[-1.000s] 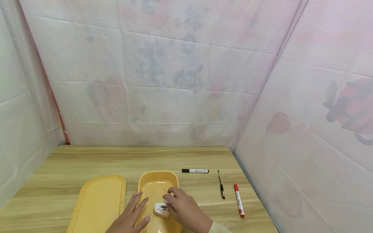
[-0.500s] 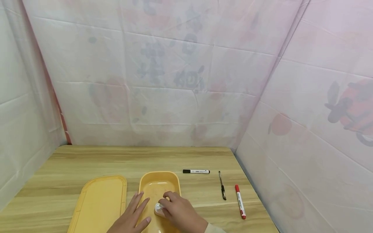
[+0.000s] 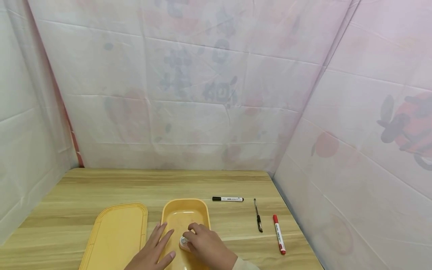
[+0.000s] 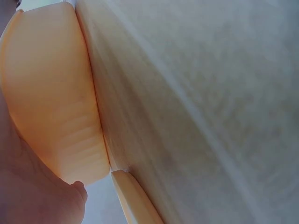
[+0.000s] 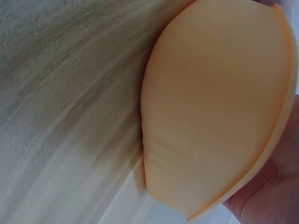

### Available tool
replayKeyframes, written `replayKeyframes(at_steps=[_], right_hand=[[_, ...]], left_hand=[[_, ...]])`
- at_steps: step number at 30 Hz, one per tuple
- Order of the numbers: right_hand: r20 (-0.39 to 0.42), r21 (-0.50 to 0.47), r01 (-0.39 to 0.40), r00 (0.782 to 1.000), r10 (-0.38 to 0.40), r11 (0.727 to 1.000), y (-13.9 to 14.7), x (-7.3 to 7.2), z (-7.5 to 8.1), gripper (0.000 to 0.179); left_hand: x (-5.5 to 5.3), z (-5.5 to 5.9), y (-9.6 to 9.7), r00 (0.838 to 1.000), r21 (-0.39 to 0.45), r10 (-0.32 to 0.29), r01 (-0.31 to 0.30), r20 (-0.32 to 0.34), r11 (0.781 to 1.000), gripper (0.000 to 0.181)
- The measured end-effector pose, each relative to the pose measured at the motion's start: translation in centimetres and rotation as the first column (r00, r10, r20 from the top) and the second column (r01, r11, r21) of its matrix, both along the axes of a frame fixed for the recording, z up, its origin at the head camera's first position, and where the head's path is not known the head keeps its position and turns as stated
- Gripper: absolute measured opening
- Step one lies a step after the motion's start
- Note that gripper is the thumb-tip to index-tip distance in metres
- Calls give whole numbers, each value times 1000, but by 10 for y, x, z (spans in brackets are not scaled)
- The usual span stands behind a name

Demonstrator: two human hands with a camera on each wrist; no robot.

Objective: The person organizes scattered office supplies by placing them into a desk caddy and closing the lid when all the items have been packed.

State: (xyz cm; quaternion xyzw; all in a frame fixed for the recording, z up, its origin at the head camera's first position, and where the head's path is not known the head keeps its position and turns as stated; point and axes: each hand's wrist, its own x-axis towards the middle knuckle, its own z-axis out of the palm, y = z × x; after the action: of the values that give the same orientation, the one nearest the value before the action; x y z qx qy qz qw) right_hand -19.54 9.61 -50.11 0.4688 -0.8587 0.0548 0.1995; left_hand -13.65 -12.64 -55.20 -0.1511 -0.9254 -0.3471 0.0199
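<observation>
A deep yellow plastic box (image 3: 185,205) stands on the table before me. Inside it is a small white and pale pink object (image 3: 183,242) with a round disc on its top; its kind is unclear. My right hand (image 3: 212,245) grips this object with curled fingers and covers most of it. My left hand (image 3: 148,254), fingers spread and fairly straight, rests over the box's left rim. Both wrist views show mainly the outer box wall (image 4: 51,93), (image 5: 215,102), with part of each hand beside it.
A flat yellow lid (image 3: 116,234) lies left of the box on the wooden table (image 3: 135,183). To the right lie a black-capped marker (image 3: 228,199), a black pen (image 3: 258,216) and a red marker (image 3: 279,235). Printed cloth sheets (image 3: 189,123) enclose the table's back and sides.
My right hand has moved slightly left and down over the small white object, closing its fingers on it and hiding more of it. The left hand stays nearly still on the rim.
</observation>
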Motion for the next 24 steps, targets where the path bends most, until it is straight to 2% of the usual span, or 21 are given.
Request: replayKeyframes(at_steps=[8, 19, 24], right_hand=[[25, -2, -10, 1000, 10, 1000, 0, -1, -6, 9], [-16, 6, 0, 1000, 0, 1000, 1, -1, -8, 16], [-15, 11, 26, 1000, -26, 1000, 2, -2, -6, 20]], left_hand=[[0, 0, 0, 1000, 19, 5, -5, 6, 1000, 64], [0, -3, -1, 1000, 9, 2, -2, -2, 1000, 63], [-1, -1, -1, 999, 33, 6, -7, 44, 999, 64]])
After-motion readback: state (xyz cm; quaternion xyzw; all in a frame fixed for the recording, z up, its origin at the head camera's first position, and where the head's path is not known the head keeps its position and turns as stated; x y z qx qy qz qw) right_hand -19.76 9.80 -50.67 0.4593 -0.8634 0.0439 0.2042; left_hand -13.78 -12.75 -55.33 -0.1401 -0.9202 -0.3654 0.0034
